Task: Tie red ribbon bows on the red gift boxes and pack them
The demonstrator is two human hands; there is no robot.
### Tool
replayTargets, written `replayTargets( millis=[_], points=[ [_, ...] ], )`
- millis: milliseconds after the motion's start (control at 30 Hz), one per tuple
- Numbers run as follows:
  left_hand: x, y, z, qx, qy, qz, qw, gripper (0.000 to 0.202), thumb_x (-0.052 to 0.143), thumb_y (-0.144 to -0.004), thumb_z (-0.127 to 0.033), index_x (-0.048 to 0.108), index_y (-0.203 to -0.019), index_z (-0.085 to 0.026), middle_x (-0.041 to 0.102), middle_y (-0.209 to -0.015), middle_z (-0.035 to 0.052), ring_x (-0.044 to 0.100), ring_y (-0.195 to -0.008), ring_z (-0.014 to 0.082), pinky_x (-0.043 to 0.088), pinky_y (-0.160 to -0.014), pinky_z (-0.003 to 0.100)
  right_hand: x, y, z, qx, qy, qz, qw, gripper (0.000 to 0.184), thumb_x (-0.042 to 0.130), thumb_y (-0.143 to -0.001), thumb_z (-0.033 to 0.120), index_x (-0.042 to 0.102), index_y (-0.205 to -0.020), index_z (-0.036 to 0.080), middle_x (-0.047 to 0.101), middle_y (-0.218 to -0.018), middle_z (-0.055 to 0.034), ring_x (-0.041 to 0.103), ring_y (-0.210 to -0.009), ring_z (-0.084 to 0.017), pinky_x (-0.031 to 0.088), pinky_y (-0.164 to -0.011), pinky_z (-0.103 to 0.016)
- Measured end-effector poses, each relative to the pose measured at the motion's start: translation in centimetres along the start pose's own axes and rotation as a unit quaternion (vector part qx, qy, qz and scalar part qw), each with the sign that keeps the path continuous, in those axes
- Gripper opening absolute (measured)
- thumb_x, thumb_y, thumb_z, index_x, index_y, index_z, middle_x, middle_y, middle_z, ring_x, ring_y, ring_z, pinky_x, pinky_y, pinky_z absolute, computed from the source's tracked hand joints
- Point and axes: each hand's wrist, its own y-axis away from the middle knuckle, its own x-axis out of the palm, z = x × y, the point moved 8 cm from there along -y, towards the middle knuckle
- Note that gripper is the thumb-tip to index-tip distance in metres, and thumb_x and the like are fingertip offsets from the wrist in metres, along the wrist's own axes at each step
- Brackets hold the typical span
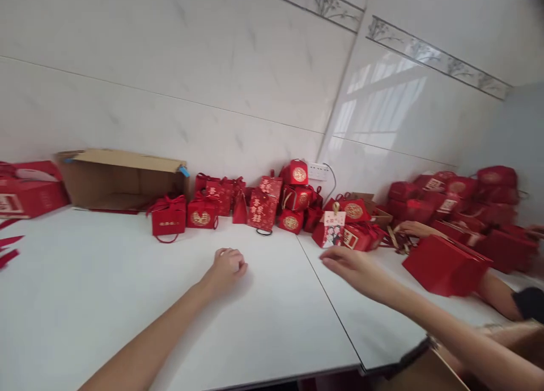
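Note:
My left hand [229, 266] rests on the white table [178, 317] with its fingers curled in, and nothing shows in them. Over the seam of the table, my right hand [348, 263] reaches forward with fingers stretched out and holds nothing visible. Just beyond its fingertips stands a small gift box with a cartoon couple [334, 230] on its front. Beside that box sits a red gift box [359, 238] with a gold emblem. In front of my left hand, a red box with a ribbon bow [169, 218] and a red box with a gold print [203, 212] stand apart from it.
An open cardboard box [123, 184] lies on its side by the wall. Red patterned bags [262, 208] and stacked boxes line the back. At right, another person's hand [419, 229] is by a red bag [444, 266]. A power strip [318, 171] hangs on the wall.

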Motion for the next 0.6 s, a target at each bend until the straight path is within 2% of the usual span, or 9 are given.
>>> replayTargets(
  millis=[67, 167, 233, 300, 367, 433, 533, 600],
  points=[
    [-0.3, 0.2, -0.3, 0.03, -0.004, -0.004, 1.0, 0.023, 0.04, -0.08, -0.026, 0.054, -0.065, -0.019, 0.065, -0.078, 0.0036, 0.059, -0.081, 0.0186, 0.04, -0.087, 0.038, 4.5, -4.3, 3.4, -0.06, -0.001, 0.032, 0.998, 0.024, 0.044, -0.084, 0.033, 0.062, -0.087, 0.018, 0.067, -0.093, -0.0073, 0.062, -0.088, -0.02, 0.049, -0.078, -0.034],
    [-0.2, 0.4, -0.4, 0.065, -0.012, -0.008, 0.998, 0.019, 0.041, -0.079, -0.022, 0.057, -0.069, -0.017, 0.065, -0.077, 0.007, 0.06, -0.078, 0.0203, 0.045, -0.075, 0.034, 10.8, -10.0, 8.0, -0.125, 0.038, 0.034, 0.991, 0.017, 0.051, -0.083, 0.027, 0.063, -0.09, 0.016, 0.063, -0.097, -0.0095, 0.059, -0.093, -0.021, 0.045, -0.085, -0.035],
    [0.1, 0.5, -0.5, 0.087, -0.017, -0.004, 0.996, 0.017, 0.043, -0.077, -0.02, 0.058, -0.071, -0.016, 0.065, -0.072, 0.0078, 0.061, -0.071, 0.021, 0.046, -0.067, 0.033, 14.1, -13.7, 10.1, -0.097, 0.04, 0.015, 0.994, 0.021, 0.053, -0.082, 0.026, 0.061, -0.099, 0.016, 0.059, -0.105, -0.0105, 0.058, -0.097, -0.022, 0.044, -0.087, -0.034],
    [0.2, 0.6, -0.8, 0.108, -0.022, -0.001, 0.994, 0.017, 0.044, -0.076, -0.018, 0.06, -0.073, -0.016, 0.066, -0.07, 0.0081, 0.062, -0.067, 0.0217, 0.047, -0.064, 0.033, 17.0, -17.1, 12.3, -0.073, 0.036, 0.001, 0.997, 0.038, 0.056, -0.081, 0.03, 0.052, -0.115, 0.014, 0.052, -0.114, -0.0147, 0.057, -0.101, -0.024, 0.044, -0.087, -0.037],
    [0.2, 0.8, -1.0, 0.126, -0.025, 0.0, 0.992, 0.018, 0.045, -0.075, -0.017, 0.063, -0.079, -0.017, 0.068, -0.073, 0.0075, 0.063, -0.07, 0.0224, 0.048, -0.065, 0.033, 19.3, -19.9, 14.2, -0.045, 0.031, -0.02, 0.998, 0.058, 0.057, -0.079, 0.032, 0.038, -0.129, 0.011, 0.045, -0.121, -0.0216, 0.053, -0.108, -0.031, 0.043, -0.087, -0.045],
    [0.5, 1.0, -1.0, 0.138, -0.027, 0.004, 0.99, 0.022, 0.047, -0.075, -0.017, 0.064, -0.089, -0.021, 0.07, -0.079, 0.0053, 0.064, -0.076, 0.0225, 0.048, -0.066, 0.033, 20.7, -22.2, 15.6, -0.022, 0.03, -0.052, 0.998, 0.065, 0.057, -0.079, 0.033, 0.031, -0.136, 0.014, 0.035, -0.13, -0.0249, 0.045, -0.118, -0.038, 0.04, -0.089, -0.052],
    [1.0, 0.9, -0.4, 0.123, -0.004, -0.003, 0.992, 0.032, 0.058, -0.073, -0.022, 0.06, -0.103, -0.03, 0.07, -0.093, 0.002, 0.065, -0.084, 0.0222, 0.05, -0.064, 0.031, 22.1, -24.6, 16.8, -0.007, 0.03, -0.077, 0.997, 0.06, 0.055, -0.079, 0.033, 0.035, -0.135, 0.03, 0.022, -0.143, -0.0177, 0.027, -0.13, -0.042, 0.033, -0.092, -0.059],
    [1.4, 0.7, 0.1, 0.103, 0.014, -0.019, 0.994, 0.038, 0.063, -0.071, -0.024, 0.057, -0.106, -0.036, 0.07, -0.097, -0.0005, 0.064, -0.084, 0.0203, 0.05, -0.063, 0.03, 22.8, -25.9, 17.0, -0.003, 0.017, -0.073, 0.997, 0.058, 0.055, -0.079, 0.034, 0.036, -0.133, 0.035, 0.018, -0.146, -0.0134, 0.019, -0.133, -0.042, 0.03, -0.092, -0.063]
  ],
)
